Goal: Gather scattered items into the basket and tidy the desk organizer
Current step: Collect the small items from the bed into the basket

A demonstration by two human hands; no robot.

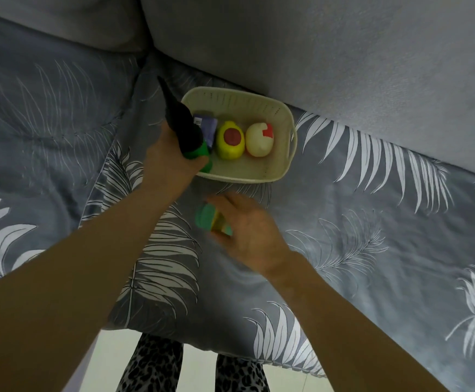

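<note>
Reaching over a leaf-patterned bedspread (pixel 372 222), a person's left hand (pixel 171 162) is gripping a black and green toy (pixel 185 128) above the near corner of the cream basket (pixel 284 165), seemingly to lower it in beside a purple pack (pixel 209 128), a yellow toy (pixel 230 140) and a white one (pixel 260 140). The right hand (pixel 252 236) is grasping a blurred green and yellow item (pixel 211 220) just before the basket. No writing is legible.
</note>
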